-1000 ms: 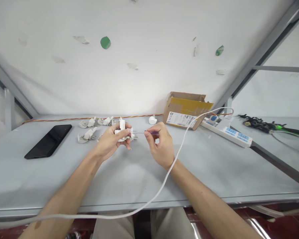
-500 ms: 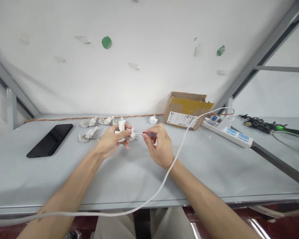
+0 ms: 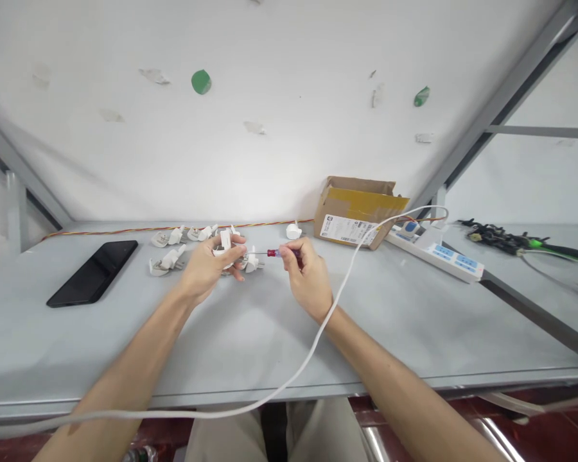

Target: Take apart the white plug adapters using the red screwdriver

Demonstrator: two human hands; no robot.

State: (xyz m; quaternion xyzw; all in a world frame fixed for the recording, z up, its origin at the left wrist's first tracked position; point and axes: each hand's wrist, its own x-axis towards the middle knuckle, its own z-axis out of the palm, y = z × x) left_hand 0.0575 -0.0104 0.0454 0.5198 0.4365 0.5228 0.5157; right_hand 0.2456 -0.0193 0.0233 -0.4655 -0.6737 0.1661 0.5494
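Since the previous views, the right hand [image 3: 307, 276] has drawn the small screwdriver [image 3: 268, 253] back a little along its own line: the red section of the handle, formerly covered by the fingers, now shows clear of them. The left hand [image 3: 207, 269] has sunk slightly towards the table [image 3: 414, 321] and turned the white plug [image 3: 223, 247] with it. On this evidence the tool is being re-gripped or re-seated rather than withdrawn, since the shaft points at the plug as before.

Left hand: closed around the white plug, thumb over the top, fingers curled beneath. Right hand: pinching the screwdriver handle between thumb and fingertips. The plug sits just to the left of the screwdriver tip, held a little above the table surface, between the two hands. Whether the tip is actually in contact with the plug cannot be told at this size (the shaft is thin and merges with the loose parts behind it).

Surroundings: a scatter of loose white plug parts [image 3: 168, 260] lies just beyond the left hand; a black phone [image 3: 94, 281] rests well to the left. A white cable [image 3: 351, 266] runs past the right wrist to a power strip [image 3: 443, 256], beside a cardboard box [image 3: 359, 212].
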